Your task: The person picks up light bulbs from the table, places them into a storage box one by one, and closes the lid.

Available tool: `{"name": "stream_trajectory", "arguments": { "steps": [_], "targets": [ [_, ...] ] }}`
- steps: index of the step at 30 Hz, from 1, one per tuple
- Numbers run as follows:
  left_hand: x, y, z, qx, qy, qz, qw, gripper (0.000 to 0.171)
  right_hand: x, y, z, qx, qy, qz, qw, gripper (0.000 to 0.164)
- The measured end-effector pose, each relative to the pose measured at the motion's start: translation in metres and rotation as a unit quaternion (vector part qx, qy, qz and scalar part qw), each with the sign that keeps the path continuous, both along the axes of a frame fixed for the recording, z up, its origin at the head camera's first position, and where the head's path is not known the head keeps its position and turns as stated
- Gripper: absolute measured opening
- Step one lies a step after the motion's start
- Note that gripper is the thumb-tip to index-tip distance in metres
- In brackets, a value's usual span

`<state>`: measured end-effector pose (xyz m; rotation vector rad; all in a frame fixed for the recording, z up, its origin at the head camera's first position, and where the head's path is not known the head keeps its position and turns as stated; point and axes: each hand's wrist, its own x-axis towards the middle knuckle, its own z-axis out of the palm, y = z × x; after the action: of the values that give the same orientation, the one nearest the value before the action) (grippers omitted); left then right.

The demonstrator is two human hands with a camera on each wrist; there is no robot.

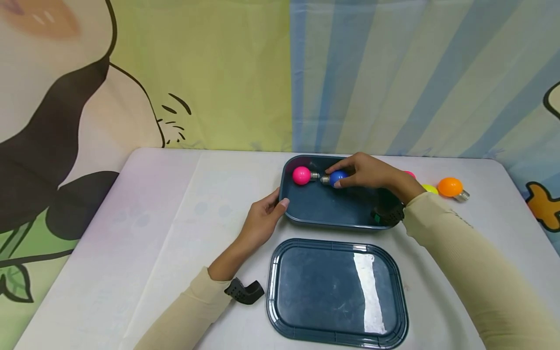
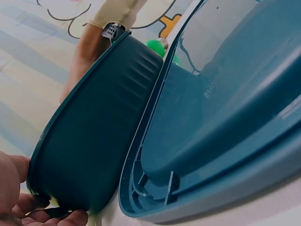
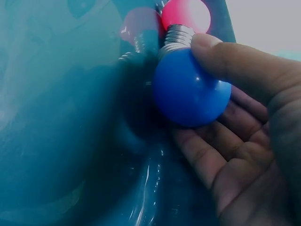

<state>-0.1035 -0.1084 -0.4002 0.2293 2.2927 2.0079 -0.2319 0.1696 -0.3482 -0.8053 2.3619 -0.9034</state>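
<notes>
My right hand (image 1: 365, 171) pinches a blue light bulb (image 1: 337, 178) by its globe, thumb on one side and fingers on the other, inside a dark teal plastic box (image 1: 332, 209). Its silver screw base points left, towards a pink light bulb (image 1: 301, 175) lying at the box's far left. In the right wrist view, the blue bulb (image 3: 190, 92) is close over the box floor, with the pink bulb (image 3: 188, 16) beyond it. My left hand (image 1: 261, 221) grips the box's left end, its thumb at the rim and fingers against the outer wall (image 2: 89, 136).
A matching dark teal lid (image 1: 323, 291) lies on the white table (image 1: 153, 243) in front of the box. To the box's right are an orange bulb (image 1: 450, 187), a yellow-green one (image 1: 430, 188) and another pink one (image 1: 410, 174), partly hidden by my right arm. A patterned cloth (image 1: 245, 73) hangs behind.
</notes>
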Motion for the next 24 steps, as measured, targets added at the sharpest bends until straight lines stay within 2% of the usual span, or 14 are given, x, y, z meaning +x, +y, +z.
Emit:
{"name": "stream_trajectory", "arguments": {
  "steps": [6,14,24],
  "targets": [
    [0.0004,-0.0006,0.0003,-0.002,0.003,-0.002,1.0,0.055,0.0021,-0.0018,0.0024,0.0,-0.001,-0.002,1.0,0.041],
    [0.0002,-0.0005,0.0008,-0.015,-0.012,0.005,0.9998,0.053,0.003,-0.0019,0.0009,0.005,0.006,0.002,1.0,0.043],
    [0.0,-0.0006,-0.0006,-0.018,-0.004,0.001,0.9998,0.054,0.0034,-0.0002,-0.0002,-0.004,0.013,0.013,1.0,0.044]
  ]
}}
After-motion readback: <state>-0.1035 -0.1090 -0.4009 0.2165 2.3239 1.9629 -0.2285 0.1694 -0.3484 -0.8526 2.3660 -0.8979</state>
